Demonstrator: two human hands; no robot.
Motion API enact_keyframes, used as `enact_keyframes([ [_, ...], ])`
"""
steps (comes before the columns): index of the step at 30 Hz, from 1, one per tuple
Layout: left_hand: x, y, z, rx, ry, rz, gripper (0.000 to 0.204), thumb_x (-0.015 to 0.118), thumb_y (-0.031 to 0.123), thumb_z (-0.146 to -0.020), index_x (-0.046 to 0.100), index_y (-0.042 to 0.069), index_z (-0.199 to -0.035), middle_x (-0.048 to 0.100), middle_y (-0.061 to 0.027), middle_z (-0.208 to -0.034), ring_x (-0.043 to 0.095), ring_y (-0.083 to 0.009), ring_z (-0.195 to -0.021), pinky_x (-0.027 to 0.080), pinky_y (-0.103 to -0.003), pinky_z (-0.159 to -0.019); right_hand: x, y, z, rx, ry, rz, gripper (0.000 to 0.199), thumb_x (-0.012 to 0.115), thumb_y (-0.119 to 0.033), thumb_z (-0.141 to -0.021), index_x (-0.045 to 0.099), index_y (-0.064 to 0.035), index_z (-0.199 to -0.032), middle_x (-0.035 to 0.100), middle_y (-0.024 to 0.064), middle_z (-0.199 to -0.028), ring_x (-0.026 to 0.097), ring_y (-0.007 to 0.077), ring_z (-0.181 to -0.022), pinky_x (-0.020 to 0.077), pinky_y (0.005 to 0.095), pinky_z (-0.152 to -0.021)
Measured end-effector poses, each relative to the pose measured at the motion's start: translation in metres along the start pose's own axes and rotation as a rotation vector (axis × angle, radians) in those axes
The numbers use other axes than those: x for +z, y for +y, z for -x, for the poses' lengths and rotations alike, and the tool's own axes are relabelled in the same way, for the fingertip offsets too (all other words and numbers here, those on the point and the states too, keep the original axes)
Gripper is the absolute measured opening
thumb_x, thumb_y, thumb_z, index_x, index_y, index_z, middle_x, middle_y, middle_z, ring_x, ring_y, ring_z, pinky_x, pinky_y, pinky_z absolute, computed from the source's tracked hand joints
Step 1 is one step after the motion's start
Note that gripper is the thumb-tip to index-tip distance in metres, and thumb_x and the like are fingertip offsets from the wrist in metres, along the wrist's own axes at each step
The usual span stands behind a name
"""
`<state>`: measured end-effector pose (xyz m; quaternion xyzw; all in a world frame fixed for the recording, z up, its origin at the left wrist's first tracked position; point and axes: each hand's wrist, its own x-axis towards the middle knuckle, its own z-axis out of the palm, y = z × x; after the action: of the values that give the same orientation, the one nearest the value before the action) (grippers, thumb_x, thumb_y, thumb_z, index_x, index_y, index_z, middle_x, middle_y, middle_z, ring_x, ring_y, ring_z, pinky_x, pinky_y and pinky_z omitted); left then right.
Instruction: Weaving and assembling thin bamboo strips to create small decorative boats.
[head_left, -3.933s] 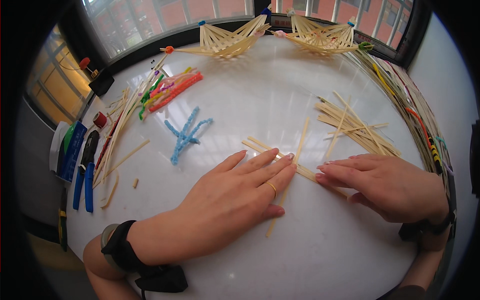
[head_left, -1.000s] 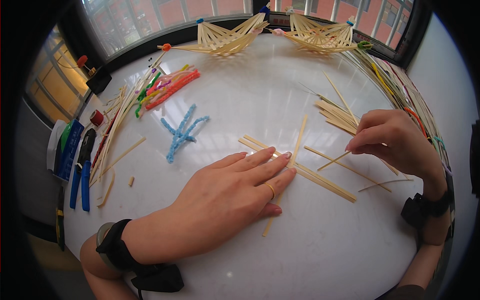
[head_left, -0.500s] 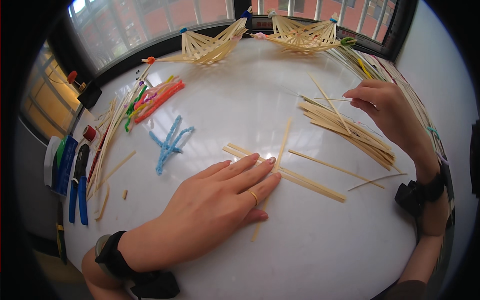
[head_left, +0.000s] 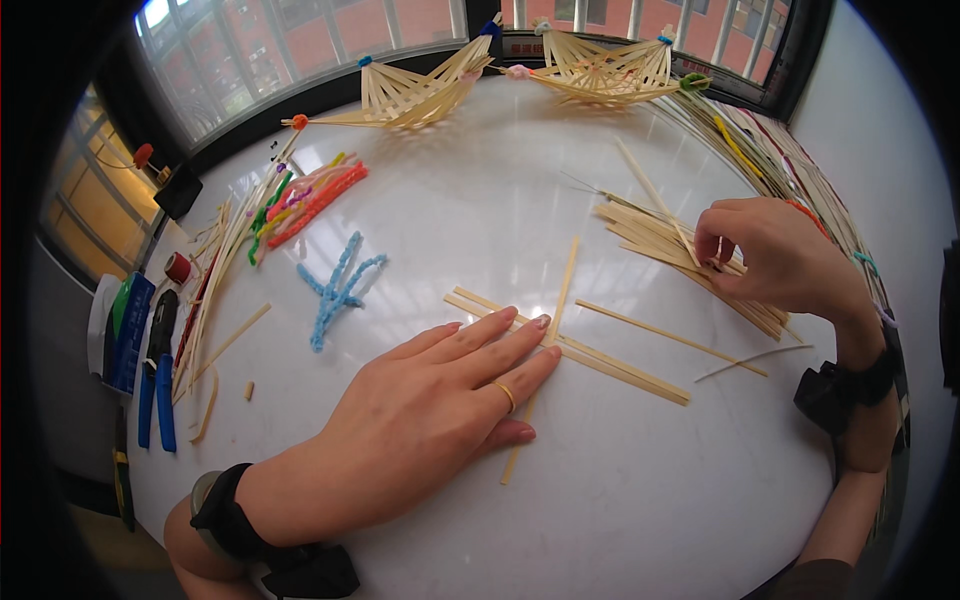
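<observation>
My left hand [head_left: 430, 400] lies flat with fingers stretched out, pressing on two long bamboo strips [head_left: 630, 372] side by side on the table. A single bamboo strip [head_left: 567, 285] crosses them steeply under my fingertips. Off to the right, my right hand [head_left: 775, 250] is bent over a pile of bamboo strips [head_left: 650, 235]. Its thumb and fingers pinch at the strips there, by the lower end of a loose strip [head_left: 645, 178] lying across the pile. The fingers partly hide what they grip.
Blue fuzzy stems [head_left: 335, 290] lie left of centre, coloured fuzzy stems [head_left: 318, 205] behind. Blue-handled pliers [head_left: 157, 390] rest at the left edge. Two woven bamboo pieces [head_left: 420, 100] stand by the window. A lone strip [head_left: 670, 338] and a white stem [head_left: 755, 362] lie right.
My right hand has come down toward me onto the pile; the thin strip that stuck out from its fingers no longer shows there. My left hand has stayed in place.
</observation>
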<state>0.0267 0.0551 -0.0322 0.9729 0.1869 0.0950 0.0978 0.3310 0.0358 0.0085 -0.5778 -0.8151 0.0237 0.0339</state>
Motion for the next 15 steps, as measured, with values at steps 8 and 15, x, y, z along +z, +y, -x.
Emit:
enact_keyframes([
  [8, 0.001, 0.003, 0.0, -0.007, -0.005, -0.009, 0.055, 0.066, 0.022, -0.078, 0.048, 0.005, -0.127, 0.048, -0.013, -0.131, 0.044, -0.0296, -0.123, 0.038, -0.037, -0.101, 0.001, -0.001, 0.001, 0.014, 0.023, 0.061, 0.009, 0.06, 0.002, -0.066, 0.056, -0.0018, -0.072, 0.058, 0.0101, -0.067, 0.056, 0.0267, -0.066, 0.0443, 0.0353, -0.06],
  [15, 0.001, 0.001, 0.0, -0.004, 0.013, 0.0, 0.055, 0.067, 0.021, -0.077, 0.049, 0.006, -0.126, 0.049, -0.0128, -0.131, 0.044, -0.0296, -0.123, 0.039, -0.037, -0.1, -0.007, 0.0, 0.003, -0.009, 0.044, 0.102, 0.007, 0.06, 0.003, -0.071, 0.062, 0.0013, -0.078, 0.059, 0.0105, -0.071, 0.058, 0.0246, -0.067, 0.0469, 0.0322, -0.062],
])
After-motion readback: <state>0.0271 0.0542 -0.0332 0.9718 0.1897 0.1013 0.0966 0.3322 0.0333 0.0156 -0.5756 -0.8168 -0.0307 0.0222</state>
